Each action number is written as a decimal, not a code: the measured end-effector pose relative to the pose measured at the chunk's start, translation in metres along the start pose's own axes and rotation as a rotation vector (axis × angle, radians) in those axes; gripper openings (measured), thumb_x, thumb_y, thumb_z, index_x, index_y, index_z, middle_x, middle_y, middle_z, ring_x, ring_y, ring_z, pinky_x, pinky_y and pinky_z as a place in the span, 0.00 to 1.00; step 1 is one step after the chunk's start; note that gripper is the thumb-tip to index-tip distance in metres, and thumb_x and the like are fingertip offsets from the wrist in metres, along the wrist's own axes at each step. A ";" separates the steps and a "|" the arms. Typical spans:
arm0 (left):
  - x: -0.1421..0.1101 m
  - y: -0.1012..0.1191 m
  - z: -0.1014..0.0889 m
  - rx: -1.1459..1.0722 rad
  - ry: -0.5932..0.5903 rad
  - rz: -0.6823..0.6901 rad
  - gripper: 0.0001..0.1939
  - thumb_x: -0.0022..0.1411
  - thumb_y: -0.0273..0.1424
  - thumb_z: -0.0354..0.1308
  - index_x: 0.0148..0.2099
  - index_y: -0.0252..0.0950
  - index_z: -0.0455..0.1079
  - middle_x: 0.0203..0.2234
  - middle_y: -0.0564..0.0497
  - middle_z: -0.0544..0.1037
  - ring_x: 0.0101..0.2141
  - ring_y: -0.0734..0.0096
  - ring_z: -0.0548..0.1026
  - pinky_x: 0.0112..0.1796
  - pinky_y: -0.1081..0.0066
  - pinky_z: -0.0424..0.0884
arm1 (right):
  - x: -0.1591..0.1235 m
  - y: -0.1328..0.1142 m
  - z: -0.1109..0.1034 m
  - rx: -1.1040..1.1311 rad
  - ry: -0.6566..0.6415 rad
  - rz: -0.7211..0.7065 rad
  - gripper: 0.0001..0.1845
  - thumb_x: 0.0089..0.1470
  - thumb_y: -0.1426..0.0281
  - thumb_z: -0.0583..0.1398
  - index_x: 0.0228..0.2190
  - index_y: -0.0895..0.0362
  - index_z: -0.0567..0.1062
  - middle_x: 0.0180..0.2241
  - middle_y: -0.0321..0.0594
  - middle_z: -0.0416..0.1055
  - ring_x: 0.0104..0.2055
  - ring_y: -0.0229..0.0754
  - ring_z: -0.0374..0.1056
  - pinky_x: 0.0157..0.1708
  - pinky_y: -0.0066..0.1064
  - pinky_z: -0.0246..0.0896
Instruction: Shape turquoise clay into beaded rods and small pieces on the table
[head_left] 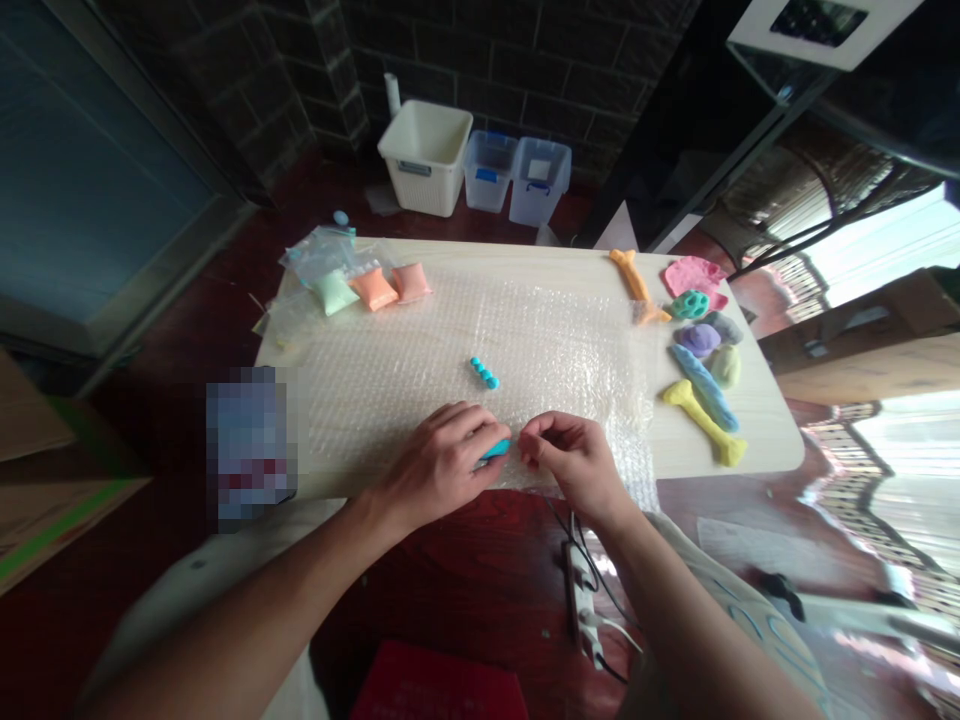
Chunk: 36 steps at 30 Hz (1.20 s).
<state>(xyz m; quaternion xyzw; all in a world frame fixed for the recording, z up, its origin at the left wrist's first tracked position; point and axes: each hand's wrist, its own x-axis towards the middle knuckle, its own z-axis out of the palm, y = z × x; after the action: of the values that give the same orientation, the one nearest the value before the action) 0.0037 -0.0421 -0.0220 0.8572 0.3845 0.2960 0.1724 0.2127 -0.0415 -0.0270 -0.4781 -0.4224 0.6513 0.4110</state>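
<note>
Fingers of left hand pinch teal clay; right hand curled just beside, contents unclear.

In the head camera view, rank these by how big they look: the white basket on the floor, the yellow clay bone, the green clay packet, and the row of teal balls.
1. white basket, though it sits farthest away
2. yellow clay bone
3. green clay packet
4. row of teal balls

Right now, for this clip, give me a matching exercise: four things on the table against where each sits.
Things:
1. teal clay piece
2. row of teal balls
3. yellow clay bone
4. green clay packet

Places:
A. far left of the table
B. right end of the table
C. pinched in the left hand, beside the right hand
D. middle of the bubble wrap

Pairs: 1-C, 2-D, 3-B, 4-A
</note>
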 end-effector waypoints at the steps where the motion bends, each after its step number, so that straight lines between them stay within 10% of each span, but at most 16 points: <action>1: 0.001 0.000 -0.002 0.008 0.023 0.004 0.05 0.69 0.24 0.59 0.45 0.36 0.74 0.36 0.47 0.78 0.40 0.60 0.77 0.44 0.61 0.74 | 0.001 -0.001 -0.001 0.054 0.044 0.005 0.11 0.50 0.65 0.74 0.28 0.57 0.80 0.22 0.36 0.75 0.24 0.35 0.66 0.26 0.28 0.62; 7: 0.006 -0.026 -0.021 0.186 0.213 -0.048 0.07 0.68 0.24 0.60 0.47 0.36 0.76 0.40 0.45 0.81 0.42 0.59 0.79 0.47 0.60 0.74 | 0.010 -0.009 -0.004 0.299 0.321 0.041 0.16 0.43 0.64 0.76 0.34 0.56 0.83 0.27 0.37 0.77 0.24 0.33 0.64 0.23 0.26 0.57; 14: 0.010 -0.063 -0.036 0.352 0.290 -0.198 0.08 0.67 0.25 0.60 0.46 0.37 0.77 0.42 0.45 0.82 0.45 0.53 0.77 0.50 0.55 0.72 | 0.006 -0.003 -0.003 0.160 0.254 0.025 0.15 0.52 0.59 0.73 0.38 0.56 0.85 0.35 0.41 0.81 0.25 0.32 0.61 0.26 0.27 0.55; 21: 0.009 -0.059 -0.025 0.330 0.190 -0.156 0.14 0.61 0.23 0.60 0.50 0.37 0.77 0.47 0.42 0.81 0.51 0.47 0.75 0.53 0.48 0.69 | 0.006 -0.002 -0.003 0.206 0.160 -0.005 0.10 0.50 0.62 0.74 0.32 0.55 0.85 0.35 0.40 0.81 0.32 0.37 0.70 0.38 0.30 0.66; 36: 0.009 -0.065 -0.042 0.211 0.404 -0.185 0.11 0.65 0.27 0.60 0.49 0.36 0.77 0.44 0.43 0.80 0.48 0.53 0.77 0.54 0.53 0.72 | 0.003 -0.002 -0.003 0.209 0.165 0.058 0.18 0.50 0.57 0.76 0.37 0.56 0.85 0.34 0.44 0.85 0.40 0.45 0.83 0.45 0.35 0.78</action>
<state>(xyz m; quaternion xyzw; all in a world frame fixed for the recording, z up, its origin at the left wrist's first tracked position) -0.0543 0.0099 -0.0208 0.7550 0.5168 0.4027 0.0275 0.2151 -0.0374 -0.0267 -0.4967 -0.3031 0.6616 0.4730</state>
